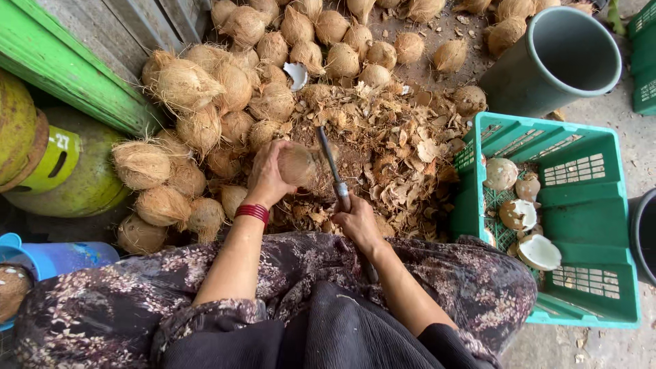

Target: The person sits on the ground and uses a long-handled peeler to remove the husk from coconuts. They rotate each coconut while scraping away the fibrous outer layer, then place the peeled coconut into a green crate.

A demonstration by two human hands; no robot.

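The left hand [268, 179] wraps around a brown coconut [296, 165] and holds it up over the pile of husk bits [383, 147]. The right hand [357, 222] is closed tight on the handle of a long knife [333, 166]. The blade points toward 12 o'clock and sits just beside the coconut, at its 3 o'clock side. A red bracelet [252, 212] is on the left wrist. A big heap of hairy coconuts [205, 102] lies at 10 o'clock from the hands. At 3 o'clock stands a green crate [594, 205] with white coconut pieces [519, 215] inside. A grey bucket [553, 58] stands at 2 o'clock.
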